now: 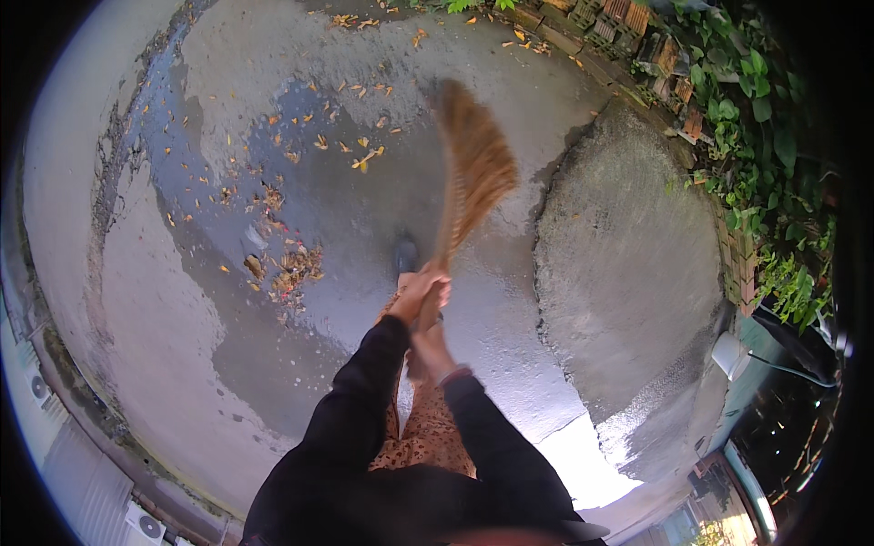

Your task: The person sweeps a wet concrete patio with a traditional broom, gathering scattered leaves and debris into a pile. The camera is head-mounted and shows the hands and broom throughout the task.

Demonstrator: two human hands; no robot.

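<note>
A straw broom point(475, 164) reaches out in front of me, its fanned bristles blurred by motion over the wet concrete. My left hand point(422, 288) is closed round its handle just below the bristles. Lower on the same handle, my right hand point(433, 349) is closed too, nearer my body. A small heap of brown and yellow leaves point(297, 269) lies on the ground left of the broom. Farther off, loose yellow leaves point(364, 160) are scattered over the damp patch. One dark shoe point(406, 253) shows beyond my left hand.
Stacked bricks point(628, 18) and green plants point(760, 100) border the far right. A rough, raised-looking concrete patch point(637, 264) lies to the right. At the right edge stands a white object point(730, 355) of unclear kind. A wet, cracked strip point(114, 168) runs along the left.
</note>
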